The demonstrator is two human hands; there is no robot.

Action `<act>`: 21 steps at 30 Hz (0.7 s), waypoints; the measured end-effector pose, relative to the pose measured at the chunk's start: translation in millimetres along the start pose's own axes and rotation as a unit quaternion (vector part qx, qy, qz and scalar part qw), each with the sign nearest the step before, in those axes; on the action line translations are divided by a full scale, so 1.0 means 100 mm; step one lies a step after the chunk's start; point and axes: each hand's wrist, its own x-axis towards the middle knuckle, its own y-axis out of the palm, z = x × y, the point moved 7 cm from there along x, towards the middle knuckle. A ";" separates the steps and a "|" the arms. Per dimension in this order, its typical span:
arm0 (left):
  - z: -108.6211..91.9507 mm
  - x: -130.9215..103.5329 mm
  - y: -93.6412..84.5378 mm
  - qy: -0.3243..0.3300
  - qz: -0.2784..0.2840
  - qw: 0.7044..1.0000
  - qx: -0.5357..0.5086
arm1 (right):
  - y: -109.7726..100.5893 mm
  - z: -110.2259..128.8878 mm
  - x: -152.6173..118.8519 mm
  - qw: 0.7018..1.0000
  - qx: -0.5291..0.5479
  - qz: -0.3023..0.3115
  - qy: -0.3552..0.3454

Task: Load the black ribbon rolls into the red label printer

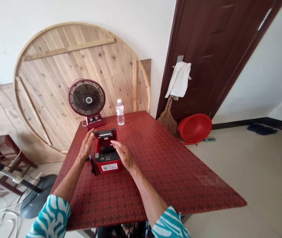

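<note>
A small red and black receipt printer (110, 167) stands on the red patterned table, its lid (104, 135) tilted up. Inside it, the compartment looks dark; what lies in there is hard to make out. My left hand (87, 145) is at the printer's left side, fingers stretched toward the raised lid. Over the right side, my right hand (123, 154) has its fingers extended toward the opening. Neither hand visibly grips anything, and I cannot tell whether the fingertips touch the printer. A black strip-like piece (92, 166) lies by the printer's left side.
Behind the printer are a dark red fan (87, 99) and a water bottle (120, 114) on the table (156, 172). A round wooden tabletop (64, 72) leans on the wall. To the right are a broom (168, 119), a red basin (195, 127) and a door (205, 43).
</note>
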 end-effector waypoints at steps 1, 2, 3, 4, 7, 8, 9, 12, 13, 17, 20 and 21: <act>-0.01 -0.02 0.00 0.003 0.000 1.000 0.002 | 0.00 0.03 -0.02 1.000 0.017 -0.002 0.012; -0.03 -0.05 -0.01 0.007 0.001 1.000 0.009 | 0.00 0.05 -0.04 0.999 0.030 -0.006 0.020; -0.05 -0.08 -0.01 0.010 0.001 1.000 0.021 | 0.00 0.09 -0.05 0.999 0.037 -0.010 0.022; -0.08 -0.12 -0.02 0.014 0.002 0.999 0.036 | 0.00 0.11 -0.07 0.999 0.042 -0.017 0.020; -0.12 -0.26 -0.05 0.029 -0.001 0.996 0.079 | -0.09 0.13 -0.10 0.993 0.079 -0.084 0.010; -0.13 -0.31 -0.05 0.036 0.003 0.995 0.090 | -0.13 0.10 -0.11 0.987 0.105 -0.118 0.013; -0.13 -0.36 -0.04 0.046 0.012 0.994 0.102 | -0.18 0.06 -0.12 0.979 0.132 -0.151 0.020; -0.10 -0.52 0.00 0.087 0.049 0.984 0.146 | -0.28 -0.09 -0.14 0.957 0.173 -0.227 0.049; -0.08 -0.57 0.01 0.103 0.054 0.980 0.163 | -0.30 -0.13 -0.15 0.954 0.167 -0.242 0.057; -0.08 -0.67 0.02 0.167 0.029 0.962 0.214 | -0.28 -0.14 -0.14 0.972 0.074 -0.216 0.055; -0.08 -0.69 0.02 0.188 0.015 0.952 0.240 | -0.17 -0.09 -0.14 0.989 -0.024 -0.143 0.029; -0.08 -0.68 0.02 0.190 0.015 0.951 0.244 | -0.15 -0.07 -0.15 0.990 -0.050 -0.129 0.020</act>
